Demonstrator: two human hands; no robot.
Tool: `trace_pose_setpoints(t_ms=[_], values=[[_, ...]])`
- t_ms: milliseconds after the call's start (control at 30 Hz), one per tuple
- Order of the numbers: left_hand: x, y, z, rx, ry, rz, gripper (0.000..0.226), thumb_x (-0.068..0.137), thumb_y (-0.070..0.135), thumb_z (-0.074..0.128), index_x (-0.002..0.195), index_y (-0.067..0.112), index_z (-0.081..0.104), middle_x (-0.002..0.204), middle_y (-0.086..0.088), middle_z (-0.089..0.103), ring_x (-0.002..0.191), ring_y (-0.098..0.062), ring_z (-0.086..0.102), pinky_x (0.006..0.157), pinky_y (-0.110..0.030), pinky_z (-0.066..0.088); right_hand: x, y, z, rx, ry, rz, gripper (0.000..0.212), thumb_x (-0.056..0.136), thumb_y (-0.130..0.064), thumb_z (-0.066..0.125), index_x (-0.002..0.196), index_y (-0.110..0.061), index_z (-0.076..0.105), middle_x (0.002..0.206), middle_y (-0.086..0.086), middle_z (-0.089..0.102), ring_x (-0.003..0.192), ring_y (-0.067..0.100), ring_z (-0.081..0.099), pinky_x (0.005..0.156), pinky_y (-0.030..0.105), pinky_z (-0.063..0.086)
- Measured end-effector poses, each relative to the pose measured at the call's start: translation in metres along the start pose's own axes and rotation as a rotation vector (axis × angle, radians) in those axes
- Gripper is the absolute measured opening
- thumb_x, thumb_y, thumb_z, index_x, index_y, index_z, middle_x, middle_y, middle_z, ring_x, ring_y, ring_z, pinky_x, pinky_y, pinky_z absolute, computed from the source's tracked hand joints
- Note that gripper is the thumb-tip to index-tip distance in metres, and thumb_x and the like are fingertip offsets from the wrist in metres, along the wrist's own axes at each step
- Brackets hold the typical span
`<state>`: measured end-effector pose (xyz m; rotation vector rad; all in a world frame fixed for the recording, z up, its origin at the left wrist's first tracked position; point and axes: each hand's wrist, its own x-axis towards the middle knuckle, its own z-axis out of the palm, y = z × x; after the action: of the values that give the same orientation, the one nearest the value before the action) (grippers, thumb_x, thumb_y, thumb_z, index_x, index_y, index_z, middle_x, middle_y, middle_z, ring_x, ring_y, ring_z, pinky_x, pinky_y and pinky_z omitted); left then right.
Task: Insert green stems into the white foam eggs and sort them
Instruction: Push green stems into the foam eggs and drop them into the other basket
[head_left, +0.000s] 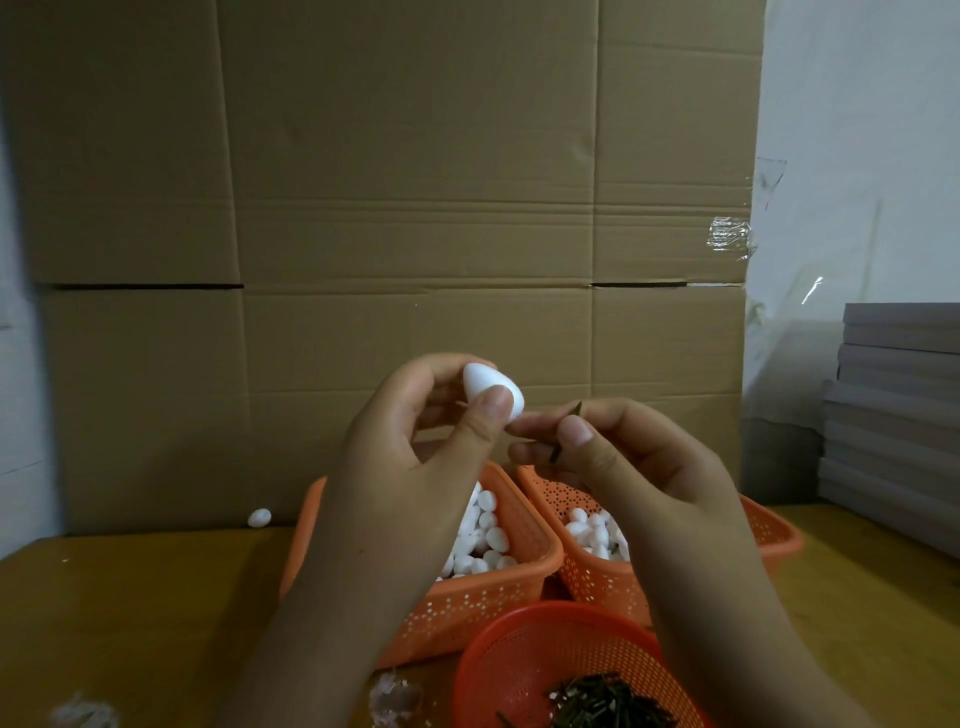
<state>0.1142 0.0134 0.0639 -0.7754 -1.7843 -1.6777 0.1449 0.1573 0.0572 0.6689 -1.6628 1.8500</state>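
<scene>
Egg (491, 387) pinched in left hand (415, 457), thumb in front and fingers curled behind, raised above left basket (524, 535). Stem (567, 431) pinched in right hand (628, 462) between thumb and fingers, just right of egg, tilted, its upper tip poking up past the fingers; not touching egg. Both grips closed, each on its own piece.

Left basket: orange, perforated, on wooden surface (156, 613), holding loose white eggs. Right basket (769, 535), same kind, just right of left basket, also with eggs, partly hidden by right wrist. Round red basket (524, 660) in front of left basket, holding pile of dark green stems (608, 704). 1 stray egg (259, 517) on surface, left of left basket, at foot of cardboard wall (405, 208). Grey stacked boards (893, 415) well right of right basket.
</scene>
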Motion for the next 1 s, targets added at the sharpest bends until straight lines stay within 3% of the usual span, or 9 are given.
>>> trace_pose_setpoints(t_ms=[133,300,400,500,600,700,767,867,1000], values=[[-0.0001,-0.0004,0.0003,0.033,0.003,0.035,0.026,0.087,0.044,0.052,0.111,0.042,0.062,0.088,0.013,0.071,0.081,-0.002,0.067,0.071,-0.013,0.049,-0.001,-0.0001,0.0003,-0.02,-0.004,-0.021,0.022,0.079,-0.025,0.059,0.086,-0.009,0.072,0.087,0.0,0.076,0.086,0.011,0.072,0.077,0.015,0.052],[-0.0017,0.0016,0.0004,0.036,-0.052,0.044,0.029,0.091,0.044,0.044,0.105,0.039,0.069,0.09,0.015,0.069,0.077,-0.003,0.066,0.07,-0.015,0.051,-0.0016,-0.0013,0.0006,-0.012,0.017,-0.048,0.023,0.078,-0.024,0.059,0.085,-0.006,0.07,0.083,0.001,0.076,0.083,0.01,0.072,0.074,0.013,0.052],[-0.0018,0.0006,0.0001,-0.042,-0.1,-0.036,0.028,0.092,0.052,0.051,0.107,0.036,0.069,0.086,0.01,0.07,0.071,-0.004,0.067,0.067,-0.014,0.052,-0.0025,-0.0023,0.0029,-0.008,0.0,-0.071,0.02,0.079,-0.022,0.059,0.085,-0.007,0.072,0.084,0.001,0.076,0.083,0.01,0.072,0.074,0.014,0.052],[-0.0012,-0.002,-0.0009,-0.07,-0.188,-0.102,0.03,0.08,0.051,0.06,0.108,0.04,0.066,0.086,0.004,0.073,0.073,-0.005,0.068,0.068,-0.021,0.055,-0.003,-0.0027,0.0033,0.029,0.018,-0.07,0.016,0.078,-0.02,0.06,0.082,-0.013,0.073,0.081,0.001,0.076,0.08,0.009,0.072,0.069,0.013,0.052],[-0.0007,-0.0013,-0.0014,-0.097,-0.183,-0.127,0.024,0.083,0.053,0.065,0.102,0.04,0.068,0.081,0.005,0.073,0.067,-0.003,0.065,0.065,-0.018,0.053,-0.0031,-0.0029,0.0036,0.045,0.018,-0.071,0.013,0.082,-0.018,0.063,0.081,-0.012,0.073,0.08,0.004,0.075,0.078,0.012,0.072,0.069,0.014,0.053],[-0.0003,0.0001,-0.0016,-0.097,-0.156,-0.128,0.035,0.081,0.055,0.053,0.092,0.028,0.072,0.075,0.004,0.071,0.061,-0.005,0.062,0.06,-0.016,0.051,-0.0028,-0.0032,0.0042,0.014,0.009,-0.087,0.013,0.087,-0.018,0.063,0.086,-0.007,0.072,0.083,0.004,0.075,0.08,0.013,0.072,0.071,0.015,0.053],[-0.0003,0.0001,-0.0014,-0.132,-0.14,-0.148,0.041,0.082,0.055,0.05,0.085,0.021,0.073,0.079,0.0,0.072,0.065,-0.009,0.065,0.06,-0.019,0.053,-0.002,-0.0036,0.0032,-0.008,0.023,-0.076,0.019,0.082,-0.022,0.06,0.086,-0.006,0.07,0.083,0.002,0.075,0.079,0.012,0.072,0.071,0.015,0.053],[-0.0009,0.0014,-0.0004,-0.248,-0.14,-0.199,0.035,0.09,0.051,0.051,0.079,0.026,0.073,0.091,-0.004,0.075,0.068,-0.016,0.069,0.06,-0.023,0.054,-0.0015,-0.0044,0.0014,-0.026,0.044,-0.064,0.024,0.078,-0.025,0.058,0.085,-0.006,0.07,0.082,0.002,0.075,0.076,0.013,0.072,0.069,0.015,0.053],[0.0021,0.0011,-0.0003,-0.419,-0.151,-0.263,0.027,0.097,0.03,0.044,0.107,0.023,0.067,0.084,-0.01,0.073,0.057,-0.017,0.063,0.051,-0.023,0.05,-0.0021,-0.005,0.0016,-0.004,0.069,-0.065,0.021,0.077,-0.025,0.059,0.084,-0.008,0.07,0.077,0.002,0.074,0.07,0.012,0.071,0.066,0.015,0.053]])
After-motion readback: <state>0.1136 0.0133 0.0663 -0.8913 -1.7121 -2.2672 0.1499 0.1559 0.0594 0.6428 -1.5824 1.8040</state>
